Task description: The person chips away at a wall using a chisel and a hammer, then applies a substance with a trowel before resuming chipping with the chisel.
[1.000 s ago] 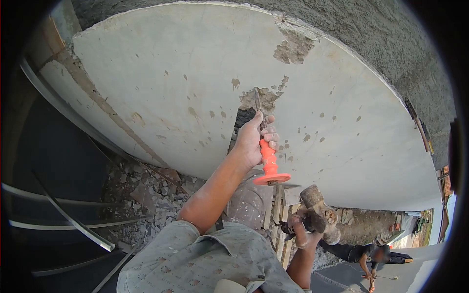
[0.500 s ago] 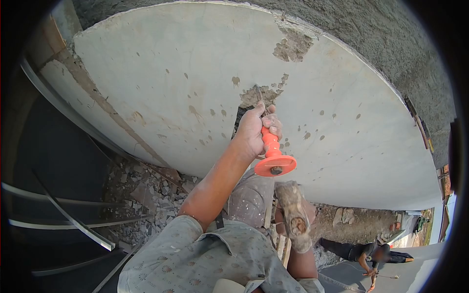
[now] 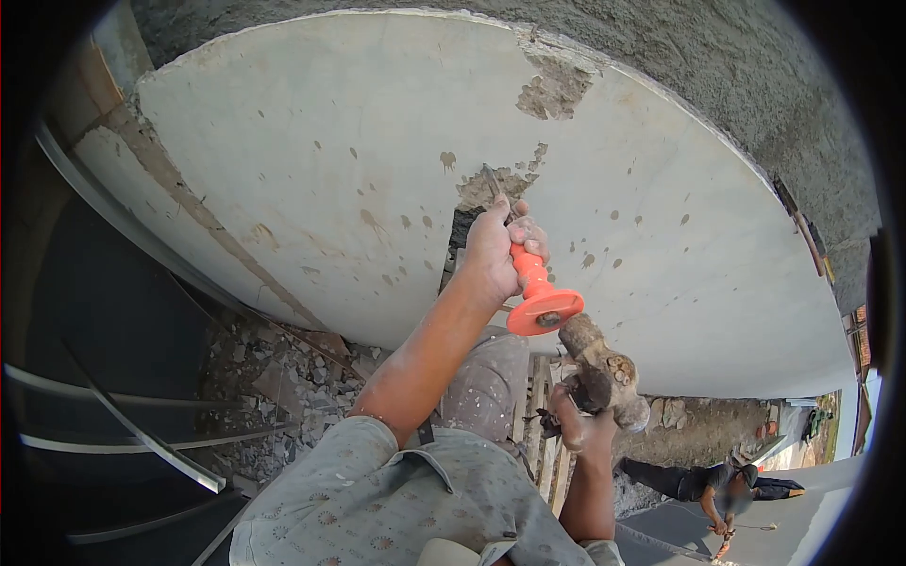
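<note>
My left hand (image 3: 500, 245) is wrapped round a chisel with an orange grip and round hand guard (image 3: 545, 312). The chisel's metal tip (image 3: 490, 176) meets a chipped patch (image 3: 510, 183) on the pale wall (image 3: 377, 113), just above a dark hole (image 3: 462, 229). Lower and to the right, my right hand (image 3: 574, 422) is closed on a dusty, rough-headed hammer (image 3: 604, 368). The hammer's head is close to the chisel's struck end, below the guard; whether they touch I cannot tell.
Broken rubble (image 3: 302, 387) lies at the wall's foot. Metal strips (image 3: 151, 429) cross the lower left. Wooden slats (image 3: 547, 443) are beneath my right hand. Another person (image 3: 703, 486) works at the lower right. A second chipped patch (image 3: 557, 87) is higher on the wall.
The hammer has moved up and right towards the chisel's end, and my right hand has come into clearer view. The orange guard has shifted slightly right and up.
</note>
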A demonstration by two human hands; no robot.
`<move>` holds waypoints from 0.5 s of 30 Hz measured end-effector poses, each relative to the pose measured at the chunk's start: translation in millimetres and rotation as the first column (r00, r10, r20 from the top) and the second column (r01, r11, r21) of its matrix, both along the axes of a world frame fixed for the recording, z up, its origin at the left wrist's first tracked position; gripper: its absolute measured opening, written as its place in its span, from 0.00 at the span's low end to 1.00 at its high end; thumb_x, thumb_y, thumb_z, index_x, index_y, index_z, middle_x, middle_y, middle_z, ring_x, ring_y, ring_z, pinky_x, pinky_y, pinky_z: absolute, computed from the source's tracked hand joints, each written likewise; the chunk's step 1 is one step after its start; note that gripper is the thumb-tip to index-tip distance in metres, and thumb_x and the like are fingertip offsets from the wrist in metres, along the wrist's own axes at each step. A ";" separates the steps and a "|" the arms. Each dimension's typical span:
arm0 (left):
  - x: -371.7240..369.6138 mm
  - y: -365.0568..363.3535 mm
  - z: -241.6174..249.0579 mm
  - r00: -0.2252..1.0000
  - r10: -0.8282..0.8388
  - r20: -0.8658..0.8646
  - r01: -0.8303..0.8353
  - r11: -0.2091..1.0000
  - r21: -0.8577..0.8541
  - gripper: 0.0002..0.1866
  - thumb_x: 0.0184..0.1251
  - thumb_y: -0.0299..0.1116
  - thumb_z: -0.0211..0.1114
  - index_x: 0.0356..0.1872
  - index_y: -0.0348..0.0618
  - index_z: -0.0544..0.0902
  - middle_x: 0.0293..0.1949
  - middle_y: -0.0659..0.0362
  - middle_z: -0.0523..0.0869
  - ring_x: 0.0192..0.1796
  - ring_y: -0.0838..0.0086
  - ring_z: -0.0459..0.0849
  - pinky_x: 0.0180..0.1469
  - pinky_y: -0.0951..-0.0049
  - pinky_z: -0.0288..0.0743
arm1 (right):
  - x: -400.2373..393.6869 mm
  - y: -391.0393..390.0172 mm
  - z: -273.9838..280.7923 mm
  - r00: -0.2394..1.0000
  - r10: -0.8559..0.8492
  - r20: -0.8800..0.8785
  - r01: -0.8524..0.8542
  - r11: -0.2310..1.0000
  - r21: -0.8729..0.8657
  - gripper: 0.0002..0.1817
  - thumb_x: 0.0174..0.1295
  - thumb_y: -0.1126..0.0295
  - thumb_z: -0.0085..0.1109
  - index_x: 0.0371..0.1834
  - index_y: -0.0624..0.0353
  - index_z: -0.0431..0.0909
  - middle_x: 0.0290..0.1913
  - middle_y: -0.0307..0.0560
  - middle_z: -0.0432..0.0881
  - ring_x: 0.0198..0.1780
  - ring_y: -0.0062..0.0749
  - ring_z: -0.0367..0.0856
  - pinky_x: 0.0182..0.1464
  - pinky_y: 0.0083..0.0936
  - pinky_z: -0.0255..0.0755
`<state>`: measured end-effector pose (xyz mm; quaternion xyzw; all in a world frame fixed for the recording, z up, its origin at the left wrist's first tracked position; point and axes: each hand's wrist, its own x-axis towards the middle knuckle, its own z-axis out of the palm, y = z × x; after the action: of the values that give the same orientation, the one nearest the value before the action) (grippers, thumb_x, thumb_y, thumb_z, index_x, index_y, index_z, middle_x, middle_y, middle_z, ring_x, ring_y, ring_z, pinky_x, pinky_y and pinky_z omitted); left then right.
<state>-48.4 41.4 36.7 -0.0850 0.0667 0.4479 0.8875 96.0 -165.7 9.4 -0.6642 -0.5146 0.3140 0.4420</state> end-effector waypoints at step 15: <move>15.6 1.5 15.6 0.994 0.095 -0.048 -0.099 0.991 -0.085 0.17 0.75 0.49 0.42 0.34 0.48 0.69 0.14 0.69 0.62 0.17 0.80 0.62 0.20 0.77 0.65 | 11.7 -4.6 13.5 0.924 -0.002 -0.383 0.092 0.972 0.218 0.10 0.53 0.75 0.58 0.35 0.64 0.69 0.27 0.40 0.69 0.26 0.27 0.70 0.30 0.26 0.69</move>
<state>-32.8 42.8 52.3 -0.1170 0.1012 0.4889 0.8585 107.7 -170.3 22.9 -0.5469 -0.4359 0.3638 0.6152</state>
